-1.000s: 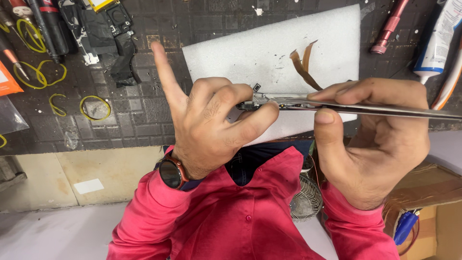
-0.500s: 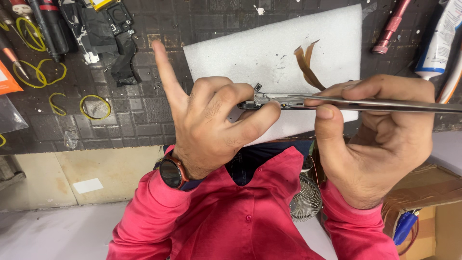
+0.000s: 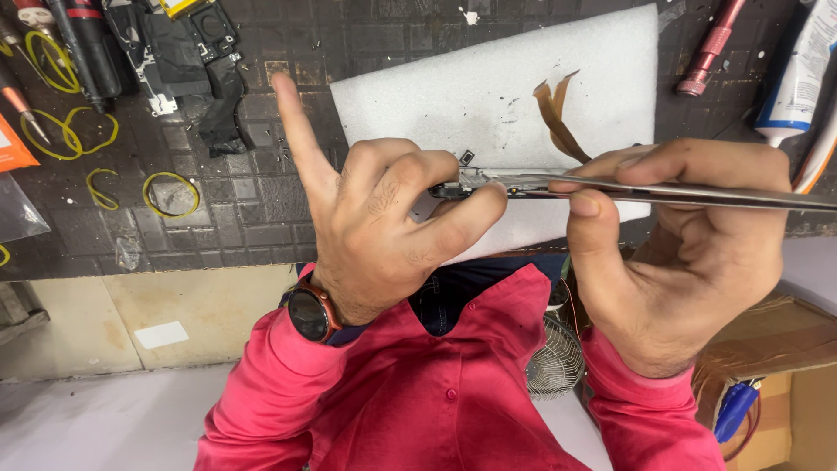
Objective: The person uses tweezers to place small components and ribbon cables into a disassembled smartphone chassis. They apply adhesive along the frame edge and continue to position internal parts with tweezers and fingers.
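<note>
I hold a thin flat metal device [image 3: 697,195] edge-on above a white foam sheet [image 3: 497,96]. My left hand [image 3: 384,231], with a dark watch on the wrist, pinches the device's left end between thumb and bent fingers, one finger pointing straight up. My right hand [image 3: 689,253] grips the middle of the device, thumb under and fingers over its edge. A brown flex ribbon [image 3: 558,113] sticks up from the device over the foam. Both sleeves are pink-red.
The foam lies on a dark gridded work mat [image 3: 253,201]. On the mat's left are yellow rubber bands [image 3: 166,187], black parts [image 3: 200,61] and screwdrivers [image 3: 83,44]. At the right lie a pink tool [image 3: 711,48] and a white tube [image 3: 798,78]. A small fan [image 3: 554,362] shows below.
The device has tilted slightly and both hands have shifted a little; the grips are the same.
</note>
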